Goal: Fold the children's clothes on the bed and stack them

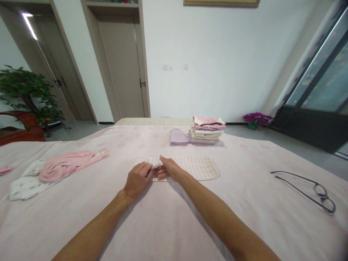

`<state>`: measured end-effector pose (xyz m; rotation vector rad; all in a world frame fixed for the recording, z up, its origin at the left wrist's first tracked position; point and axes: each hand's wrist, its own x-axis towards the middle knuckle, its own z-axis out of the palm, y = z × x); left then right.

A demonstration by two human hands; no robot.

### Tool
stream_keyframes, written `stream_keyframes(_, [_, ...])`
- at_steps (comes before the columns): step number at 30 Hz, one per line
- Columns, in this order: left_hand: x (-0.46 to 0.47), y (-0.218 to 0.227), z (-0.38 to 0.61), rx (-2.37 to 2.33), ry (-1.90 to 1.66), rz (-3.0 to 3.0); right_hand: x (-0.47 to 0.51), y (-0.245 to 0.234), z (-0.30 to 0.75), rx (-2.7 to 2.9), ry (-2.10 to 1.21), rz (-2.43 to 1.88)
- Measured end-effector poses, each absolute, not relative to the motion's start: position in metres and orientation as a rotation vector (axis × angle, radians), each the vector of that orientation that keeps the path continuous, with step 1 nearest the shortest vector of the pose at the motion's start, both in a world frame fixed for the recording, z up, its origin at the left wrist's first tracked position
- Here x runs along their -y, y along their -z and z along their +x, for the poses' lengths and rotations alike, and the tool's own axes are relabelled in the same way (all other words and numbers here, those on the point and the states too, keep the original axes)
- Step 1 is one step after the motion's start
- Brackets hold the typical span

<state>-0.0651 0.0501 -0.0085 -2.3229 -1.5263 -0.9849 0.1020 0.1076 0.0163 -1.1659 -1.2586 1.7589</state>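
Observation:
A cream striped garment (197, 166) lies flat in a long strip across the middle of the bed or table cover. My left hand (138, 178) is closed, its fingers pinching the fabric near the strip's left end. Right beside it, my right hand (169, 168) touches the same spot, thumb on top and fingers beneath a raised bit of cloth. Both hands partly hide the part they hold. The garment's right end rests loose on the cover.
Behind stand a stack of folded clothes (206, 132) and a folded lilac cloth (178, 137). To the left lie a pink garment (67, 165) and a white patterned one (27, 185). Black-framed glasses (320, 195) rest at right on the pale pink cover (174, 224).

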Motion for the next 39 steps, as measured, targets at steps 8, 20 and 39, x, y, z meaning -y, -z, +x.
stream_keyframes(8, [-0.046,0.008,-0.058,1.535,0.938,-2.258,-0.125,-0.037,0.102,1.278,-1.488,-1.221])
stream_keyframes(20, [-0.05,0.028,-0.074,1.839,0.949,-2.176,-0.124,-0.089,0.175,1.369,-1.252,-1.174])
stream_keyframes(39, [-0.054,0.029,-0.029,1.451,0.843,-2.477,-0.121,-0.017,0.32,1.786,-0.26,-1.879])
